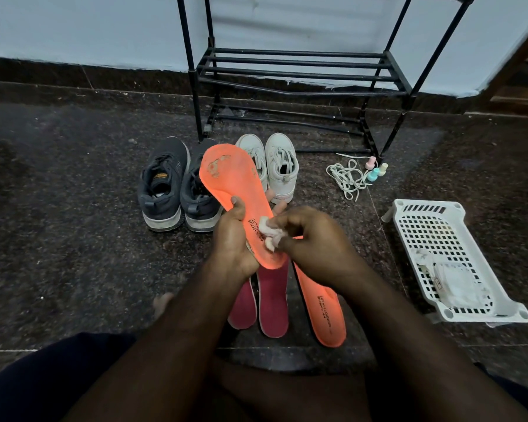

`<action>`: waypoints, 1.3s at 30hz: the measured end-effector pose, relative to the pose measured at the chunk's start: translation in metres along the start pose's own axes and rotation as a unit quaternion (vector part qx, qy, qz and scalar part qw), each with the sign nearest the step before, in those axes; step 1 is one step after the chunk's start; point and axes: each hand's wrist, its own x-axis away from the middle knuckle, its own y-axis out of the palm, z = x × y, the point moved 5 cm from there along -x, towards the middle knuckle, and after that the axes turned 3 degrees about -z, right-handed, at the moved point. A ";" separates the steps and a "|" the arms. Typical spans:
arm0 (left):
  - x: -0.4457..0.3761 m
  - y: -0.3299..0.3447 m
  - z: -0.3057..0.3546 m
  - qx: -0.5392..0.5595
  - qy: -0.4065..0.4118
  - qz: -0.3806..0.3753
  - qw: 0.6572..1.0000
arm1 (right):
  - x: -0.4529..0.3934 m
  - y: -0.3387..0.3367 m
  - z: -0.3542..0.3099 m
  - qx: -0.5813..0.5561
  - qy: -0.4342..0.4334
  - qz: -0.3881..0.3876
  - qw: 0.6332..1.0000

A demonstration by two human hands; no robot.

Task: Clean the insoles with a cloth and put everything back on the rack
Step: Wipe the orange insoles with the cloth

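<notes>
While you have one orange insole (pixel 232 190) in hand, the job looks to be in its cleaning stage, with nothing yet returned to the rack (pixel 296 74), whose bars show bare. Grey scuffs remain on the toe end of the held insole, so I'd judge the wiping on it unfinished. Its orange partner (pixel 323 312) lies on the floor (pixel 73 178) below your right forearm, and two maroon insoles (pixel 272 306) lie side by side just left of it; whether those three have been wiped I cannot tell. The dark grey sneakers (pixel 171 190) and the white sneakers (pixel 275 166) stand in front of the rack, so refitting insoles and shelving both pairs is left. A loose lace (pixel 346 178), three small pastel bottles (pixel 377 170) and a white basket (pixel 448 254) sit to the right, and they likely go back too. Your left hand (pixel 232 236) grips the insole's heel half from the left edge, thumb laid over the printed face, holding it tilted with the toe pointing away from you. Your right hand (pixel 311 236) has its fingers curled round a bunched white cloth (pixel 270 234), pressed on the insole beside the printed lettering.
</notes>
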 end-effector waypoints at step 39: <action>-0.008 -0.005 0.004 0.009 0.044 0.021 0.999 | 0.002 0.023 0.005 0.143 0.002 -0.070 0.987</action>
